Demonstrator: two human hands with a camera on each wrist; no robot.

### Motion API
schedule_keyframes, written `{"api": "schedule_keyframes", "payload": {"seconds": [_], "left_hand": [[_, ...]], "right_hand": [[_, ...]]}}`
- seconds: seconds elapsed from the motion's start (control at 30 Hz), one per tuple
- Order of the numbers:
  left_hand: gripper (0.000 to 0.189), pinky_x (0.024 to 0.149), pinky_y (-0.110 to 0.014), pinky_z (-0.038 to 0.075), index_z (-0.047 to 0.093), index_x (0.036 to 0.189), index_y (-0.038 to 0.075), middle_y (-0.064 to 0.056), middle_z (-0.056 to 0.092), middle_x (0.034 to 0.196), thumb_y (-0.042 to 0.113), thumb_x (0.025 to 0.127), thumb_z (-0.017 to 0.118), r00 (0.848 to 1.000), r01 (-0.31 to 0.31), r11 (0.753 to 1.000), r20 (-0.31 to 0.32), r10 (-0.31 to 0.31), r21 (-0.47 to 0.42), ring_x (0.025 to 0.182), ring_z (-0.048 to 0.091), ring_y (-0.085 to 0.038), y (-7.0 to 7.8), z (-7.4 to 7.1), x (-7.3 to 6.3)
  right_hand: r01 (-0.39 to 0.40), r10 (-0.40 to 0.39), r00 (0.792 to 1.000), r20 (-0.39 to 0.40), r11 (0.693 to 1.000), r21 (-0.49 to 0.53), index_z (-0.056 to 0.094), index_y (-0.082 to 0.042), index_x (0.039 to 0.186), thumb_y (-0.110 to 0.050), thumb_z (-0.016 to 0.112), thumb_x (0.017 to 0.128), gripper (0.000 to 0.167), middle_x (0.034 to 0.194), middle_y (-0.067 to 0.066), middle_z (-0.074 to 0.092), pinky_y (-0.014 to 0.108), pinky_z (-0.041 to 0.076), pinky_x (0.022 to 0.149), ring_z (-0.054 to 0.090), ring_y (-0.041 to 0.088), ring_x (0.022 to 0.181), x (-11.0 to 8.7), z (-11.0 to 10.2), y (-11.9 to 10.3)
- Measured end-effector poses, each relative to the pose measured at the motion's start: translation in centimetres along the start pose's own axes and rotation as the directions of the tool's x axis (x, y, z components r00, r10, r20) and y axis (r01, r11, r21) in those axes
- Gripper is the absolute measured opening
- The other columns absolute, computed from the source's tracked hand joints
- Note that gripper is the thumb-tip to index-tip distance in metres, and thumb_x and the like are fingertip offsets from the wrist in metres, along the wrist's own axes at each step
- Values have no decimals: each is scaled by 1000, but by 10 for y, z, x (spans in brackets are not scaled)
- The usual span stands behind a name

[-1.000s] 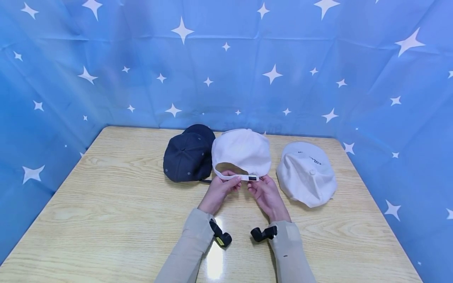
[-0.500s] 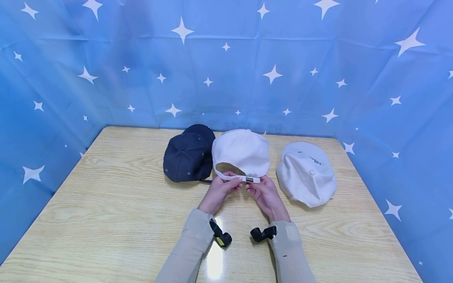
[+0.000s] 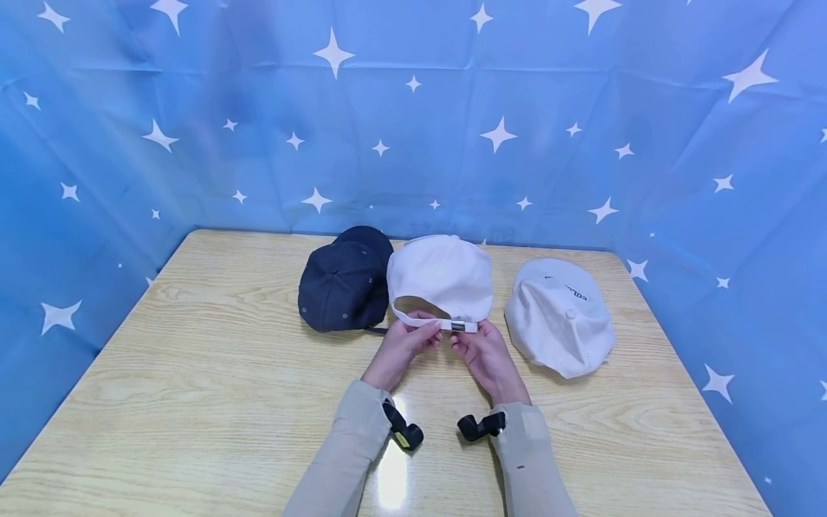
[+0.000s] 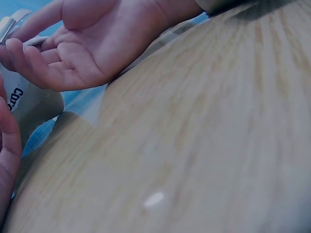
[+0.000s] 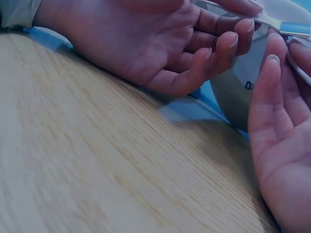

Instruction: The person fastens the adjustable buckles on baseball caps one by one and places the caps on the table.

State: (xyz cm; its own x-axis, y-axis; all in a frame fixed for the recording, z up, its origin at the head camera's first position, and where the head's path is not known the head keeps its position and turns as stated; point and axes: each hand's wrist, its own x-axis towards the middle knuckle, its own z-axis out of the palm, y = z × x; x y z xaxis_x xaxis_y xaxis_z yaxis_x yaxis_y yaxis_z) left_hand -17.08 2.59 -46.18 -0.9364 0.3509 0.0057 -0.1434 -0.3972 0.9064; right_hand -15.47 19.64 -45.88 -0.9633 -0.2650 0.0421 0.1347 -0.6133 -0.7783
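Note:
In the head view a white baseball cap [image 3: 442, 276] stands at the middle of the table, its back opening facing me. A narrow white strap [image 3: 423, 324] with a metal buckle [image 3: 458, 326] crosses that opening. My left hand [image 3: 402, 352] pinches the strap left of the buckle, thumb on top. At the buckle's right side, my right hand [image 3: 487, 355] pinches the strap end. The right wrist view shows the left hand [image 5: 146, 48] with its lower fingers loosely curled, and the right hand's fingertips [image 5: 273, 59] just under the buckle [image 5: 294, 29].
A dark navy cap [image 3: 342, 280] lies close against the white cap's left side. To the right lies a cream cap [image 3: 561, 319] with dark lettering. The wooden table [image 3: 194, 388] ends at a blue star-patterned curtain [image 3: 413, 115] behind and at both sides.
The buckle and strap end shift slightly left and tilt, then come partly back right. Both hands keep their grip almost in place; the other caps stay still.

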Motion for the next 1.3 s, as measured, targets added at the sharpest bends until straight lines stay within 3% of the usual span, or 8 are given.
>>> {"api": "schedule_keyframes", "payload": {"seconds": [0.33,0.87,1.3], "left_hand": [[23,66,-26,45,55,91,6,-3,58,79,23,81,66,1000,3,999,18,-2,-35,71,56,-13,2,1,0],[18,64,-24,44,58,87,9,-2,59,76,23,81,66,1000,-25,1000,0,25,-3,71,56,-11,-1,-2,2],[17,65,-25,45,60,87,8,-3,59,76,22,81,66,1000,-11,1000,-7,11,4,71,56,-12,-1,-1,2]], "right_hand": [[22,-22,1000,-17,998,56,45,-6,101,9,37,90,21,87,6,57,20,48,63,57,14,72,0,-1,-1],[12,-12,998,-55,1000,4,46,-7,101,9,43,87,21,89,5,58,19,48,62,58,14,72,1,0,0],[6,-7,998,-63,1000,-18,49,-6,99,8,47,86,19,87,6,59,19,48,62,58,14,72,1,0,0]]}}
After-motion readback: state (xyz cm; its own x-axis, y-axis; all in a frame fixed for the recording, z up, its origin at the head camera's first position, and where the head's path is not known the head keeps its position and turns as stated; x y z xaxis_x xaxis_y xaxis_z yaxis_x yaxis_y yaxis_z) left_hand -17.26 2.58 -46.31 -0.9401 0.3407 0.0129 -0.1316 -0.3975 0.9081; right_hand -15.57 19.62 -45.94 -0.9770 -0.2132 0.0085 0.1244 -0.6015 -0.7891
